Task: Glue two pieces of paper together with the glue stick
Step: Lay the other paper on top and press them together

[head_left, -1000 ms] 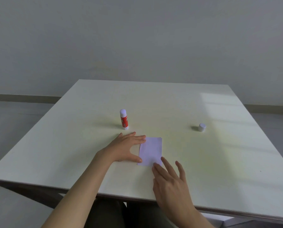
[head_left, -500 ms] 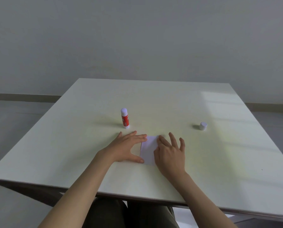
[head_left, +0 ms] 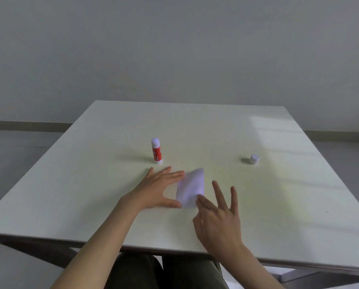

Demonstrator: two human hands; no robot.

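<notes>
A small pale lilac paper (head_left: pixel 191 187) lies flat on the table (head_left: pixel 195 130), near its front edge. My left hand (head_left: pixel 161 189) rests flat beside the paper's left edge, fingers spread, thumb and forefinger touching it. My right hand (head_left: pixel 218 217) hovers at the paper's near right corner with fingers apart, a fingertip touching that corner. A red glue stick (head_left: pixel 156 152) stands upright and uncapped just behind my left hand. Its white cap (head_left: pixel 254 159) sits apart at the right. I cannot tell if a second sheet lies under the paper.
The table's front edge (head_left: pixel 174 250) runs just behind my wrists, with my lap below it. A patch of sunlight (head_left: pixel 278 138) falls on the table's right side. A plain grey wall stands behind.
My right hand, which lay pressed on the paper half a second ago, has slid back toward me to the paper's near right corner. My left hand stays in place.
</notes>
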